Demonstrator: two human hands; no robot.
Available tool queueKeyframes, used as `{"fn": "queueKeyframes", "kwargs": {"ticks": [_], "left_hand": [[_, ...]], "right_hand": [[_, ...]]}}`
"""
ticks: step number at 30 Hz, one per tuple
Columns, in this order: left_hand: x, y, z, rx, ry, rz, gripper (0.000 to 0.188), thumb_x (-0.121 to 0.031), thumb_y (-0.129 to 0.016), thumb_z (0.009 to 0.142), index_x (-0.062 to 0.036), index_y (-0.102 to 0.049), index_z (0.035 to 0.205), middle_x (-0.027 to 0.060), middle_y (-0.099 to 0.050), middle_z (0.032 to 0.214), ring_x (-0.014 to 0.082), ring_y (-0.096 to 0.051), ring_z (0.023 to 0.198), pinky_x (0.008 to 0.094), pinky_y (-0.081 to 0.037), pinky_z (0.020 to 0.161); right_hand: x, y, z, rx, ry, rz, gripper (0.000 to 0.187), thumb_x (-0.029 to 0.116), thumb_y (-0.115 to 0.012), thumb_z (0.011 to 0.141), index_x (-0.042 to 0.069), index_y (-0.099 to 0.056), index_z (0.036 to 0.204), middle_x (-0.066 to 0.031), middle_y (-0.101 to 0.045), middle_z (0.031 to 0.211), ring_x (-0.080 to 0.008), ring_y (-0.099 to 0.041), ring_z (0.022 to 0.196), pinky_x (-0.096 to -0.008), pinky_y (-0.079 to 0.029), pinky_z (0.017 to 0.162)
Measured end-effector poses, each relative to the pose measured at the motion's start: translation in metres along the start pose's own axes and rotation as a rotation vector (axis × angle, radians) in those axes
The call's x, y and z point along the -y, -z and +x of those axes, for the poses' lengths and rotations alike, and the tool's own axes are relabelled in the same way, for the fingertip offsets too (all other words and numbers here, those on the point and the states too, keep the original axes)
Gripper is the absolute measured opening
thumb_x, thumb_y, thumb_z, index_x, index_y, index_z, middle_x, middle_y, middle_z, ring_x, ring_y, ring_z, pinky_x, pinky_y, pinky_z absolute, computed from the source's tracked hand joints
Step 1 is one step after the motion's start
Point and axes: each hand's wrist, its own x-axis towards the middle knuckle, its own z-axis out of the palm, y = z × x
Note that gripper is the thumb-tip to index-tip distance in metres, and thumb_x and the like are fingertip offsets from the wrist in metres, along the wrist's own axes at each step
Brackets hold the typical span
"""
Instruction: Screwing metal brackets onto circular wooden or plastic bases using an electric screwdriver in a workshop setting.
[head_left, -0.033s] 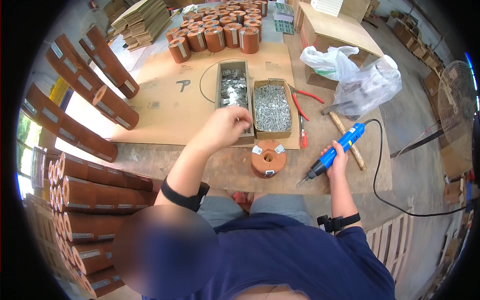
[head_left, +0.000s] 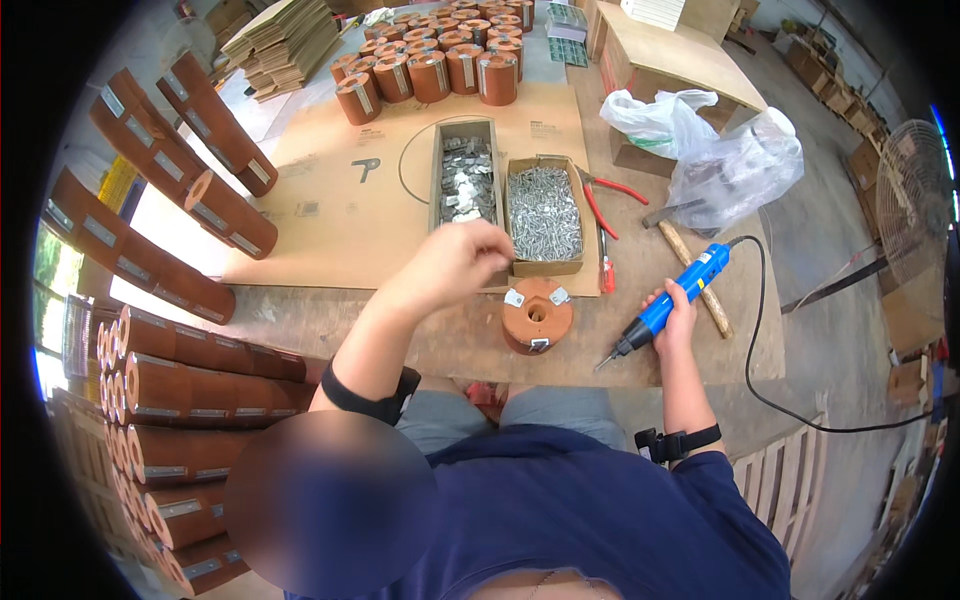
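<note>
My right hand (head_left: pixel 677 322) is wrapped round a blue electric screwdriver (head_left: pixel 664 310), its bit pointing down and left, above the table edge. My left hand (head_left: pixel 468 262) hovers over the near end of a narrow tray (head_left: pixel 436 190) of small flat metal plates. Its fingers are curled in a pinch, and whatever they hold is hidden. A short brown cylinder (head_left: pixel 522 322) with a central hole stands on the table between my hands, with metal brackets on its rim. Beside the tray sits a cardboard box of screws (head_left: pixel 545 215).
Red-handled pliers (head_left: pixel 600 205), a red screwdriver (head_left: pixel 607 272) and a wooden-handled hammer (head_left: pixel 708 300) lie to the right. Plastic bags (head_left: pixel 735 175) stand beyond. Many brown cylinders (head_left: pixel 430 78) fill the far table; long stacked columns (head_left: pixel 190 390) line the left. A black cord (head_left: pixel 765 350) trails right.
My left hand has shifted slightly toward me and to the right, from over the tray toward the brown cylinder. The right hand and the electric screwdriver have hardly moved.
</note>
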Motion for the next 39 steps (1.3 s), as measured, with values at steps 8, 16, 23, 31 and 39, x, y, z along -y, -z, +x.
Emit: {"fn": "queueKeyframes", "kwargs": {"ticks": [8,16,23,31,39], "left_hand": [[-0.028,-0.030,-0.020,0.345,-0.301,0.108,0.009,-0.006,-0.058,0.069,-0.0043,-0.061,0.077,0.0093,-0.059,0.077,0.0274,-0.056,0.079,0.0365,-0.043,0.069],[-0.027,-0.045,-0.028,0.268,-0.231,0.300,0.014,-0.010,-0.060,0.069,-0.0096,-0.060,0.083,0.0049,-0.056,0.086,0.0235,-0.052,0.087,0.0347,-0.035,0.074],[-0.026,-0.048,-0.049,-0.137,-0.302,0.218,0.027,-0.011,-0.069,0.060,-0.0073,-0.057,0.084,0.0047,-0.052,0.091,0.0246,-0.048,0.086,0.0354,-0.035,0.075],[-0.011,-0.084,-0.072,-0.407,-0.296,0.209,0.038,-0.011,-0.074,0.053,-0.0044,-0.059,0.088,0.0095,-0.055,0.102,0.0309,-0.048,0.098,0.0400,-0.038,0.082],[-0.006,-0.095,-0.072,-0.497,-0.314,0.119,0.037,-0.005,-0.073,0.053,-0.0030,-0.061,0.087,0.0100,-0.058,0.099,0.0339,-0.048,0.099,0.0404,-0.040,0.084]], "right_hand": [[0.001,-0.008,-0.001,-0.002,0.018,-0.005,0.028,0.014,-0.060,0.073,0.004,-0.042,0.092,-0.0084,-0.051,0.069,-0.0198,-0.054,0.057,-0.0340,-0.049,0.050],[-0.001,-0.007,0.000,0.001,0.024,-0.001,0.028,0.015,-0.060,0.073,0.004,-0.042,0.091,-0.0085,-0.051,0.069,-0.0198,-0.054,0.057,-0.0339,-0.049,0.050],[0.002,-0.010,-0.003,0.012,0.036,0.001,0.028,0.015,-0.060,0.073,0.004,-0.042,0.091,-0.0086,-0.051,0.069,-0.0196,-0.054,0.057,-0.0337,-0.049,0.050],[-0.003,-0.005,0.004,-0.012,0.005,-0.009,0.030,0.015,-0.061,0.072,0.004,-0.042,0.092,-0.0088,-0.051,0.070,-0.0203,-0.054,0.058,-0.0347,-0.049,0.051],[-0.003,-0.005,0.004,-0.024,0.010,-0.003,0.031,0.015,-0.062,0.072,0.005,-0.042,0.092,-0.0089,-0.051,0.071,-0.0205,-0.054,0.059,-0.0352,-0.049,0.051]]}}
